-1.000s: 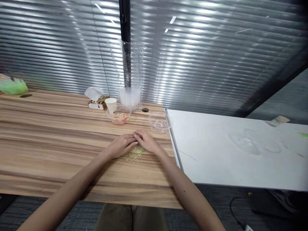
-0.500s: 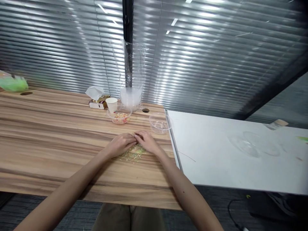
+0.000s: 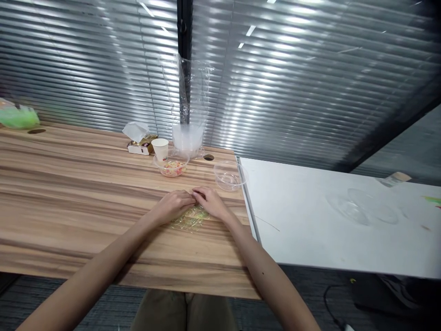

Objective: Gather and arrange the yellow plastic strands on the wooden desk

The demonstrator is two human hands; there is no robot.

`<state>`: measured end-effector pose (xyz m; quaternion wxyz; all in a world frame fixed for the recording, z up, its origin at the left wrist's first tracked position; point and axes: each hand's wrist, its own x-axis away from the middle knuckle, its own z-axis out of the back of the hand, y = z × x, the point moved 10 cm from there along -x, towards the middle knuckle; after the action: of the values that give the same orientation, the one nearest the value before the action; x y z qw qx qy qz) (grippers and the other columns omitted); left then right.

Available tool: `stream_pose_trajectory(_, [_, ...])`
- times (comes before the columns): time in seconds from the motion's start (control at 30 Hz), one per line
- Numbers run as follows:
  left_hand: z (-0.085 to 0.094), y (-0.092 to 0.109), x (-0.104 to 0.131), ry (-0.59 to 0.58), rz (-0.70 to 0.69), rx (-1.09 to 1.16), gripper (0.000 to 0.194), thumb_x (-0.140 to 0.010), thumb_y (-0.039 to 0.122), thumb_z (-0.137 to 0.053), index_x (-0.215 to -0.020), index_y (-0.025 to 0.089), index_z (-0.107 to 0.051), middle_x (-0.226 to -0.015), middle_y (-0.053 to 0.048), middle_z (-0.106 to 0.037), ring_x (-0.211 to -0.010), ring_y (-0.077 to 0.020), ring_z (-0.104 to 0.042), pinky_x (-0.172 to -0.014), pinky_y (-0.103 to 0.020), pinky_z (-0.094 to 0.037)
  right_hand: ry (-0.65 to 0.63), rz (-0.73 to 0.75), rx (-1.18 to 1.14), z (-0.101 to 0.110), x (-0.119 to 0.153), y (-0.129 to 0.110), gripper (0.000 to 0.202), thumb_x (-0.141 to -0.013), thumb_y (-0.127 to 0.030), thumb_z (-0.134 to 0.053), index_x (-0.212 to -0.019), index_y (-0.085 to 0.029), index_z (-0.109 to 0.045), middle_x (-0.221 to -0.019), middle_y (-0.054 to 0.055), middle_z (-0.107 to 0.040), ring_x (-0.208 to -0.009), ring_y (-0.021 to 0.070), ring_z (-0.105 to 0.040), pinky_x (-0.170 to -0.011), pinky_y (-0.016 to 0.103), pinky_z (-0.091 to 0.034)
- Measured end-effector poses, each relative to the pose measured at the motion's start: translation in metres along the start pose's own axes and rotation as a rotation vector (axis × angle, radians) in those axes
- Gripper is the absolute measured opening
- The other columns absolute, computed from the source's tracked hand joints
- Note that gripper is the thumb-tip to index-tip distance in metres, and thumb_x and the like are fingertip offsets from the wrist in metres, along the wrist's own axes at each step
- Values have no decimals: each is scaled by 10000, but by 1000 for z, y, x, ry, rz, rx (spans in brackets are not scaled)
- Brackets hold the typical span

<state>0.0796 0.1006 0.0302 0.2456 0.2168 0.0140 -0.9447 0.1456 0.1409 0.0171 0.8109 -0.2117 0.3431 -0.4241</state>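
On the wooden table, my left hand (image 3: 175, 205) and my right hand (image 3: 211, 202) meet fingertip to fingertip, both with fingers bent and closed. Beneath and between them lies a pile of small, clear yellowish-green pieces (image 3: 190, 219), partly covered by the hands. What the fingertips pinch is hidden and too small to name. Beyond my left hand stands a clear plastic bowl (image 3: 182, 169) with red, orange and yellow bits inside. Another clear plastic bowl (image 3: 228, 183), with no coloured bits visible in it, stands just past my right hand.
A paper cup (image 3: 160, 149), a tissue box (image 3: 139, 146) and stacked clear bowls (image 3: 188, 139) in a tall plastic bag stand at the back. Clear lids (image 3: 374, 207) lie on the white table (image 3: 296, 239) to the right. A green bag (image 3: 19, 117) sits far left.
Both hands stay in the same place over the yellowish-green pieces, fingers closed. Only a very slight shift of the camera shows.
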Motion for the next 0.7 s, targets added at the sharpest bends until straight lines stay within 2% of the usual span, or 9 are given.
stream_pose_trajectory(0.23, [2,4,-1,13,-26,-14,261,-978,212,-435,-970,142,-686,-976,-91,-721,-897,-196,-659,-802,-302,-497,-10,11,0,0,0,-1,226,-930,-179,-505,-1061,-130,-683,-1090,107,-700,-994,195,-640,-908,315,-464])
stream_pose_trajectory(0.7, [-1,0,1,0,-1,-17,264,-977,220,-429,-976,152,-684,-968,-91,-710,-907,-188,-647,-826,-304,-492,-30,0,-17,0,0,-1,225,-941,-214,-500,-1040,-159,-694,-1083,92,-698,-1005,190,-632,-921,314,-448])
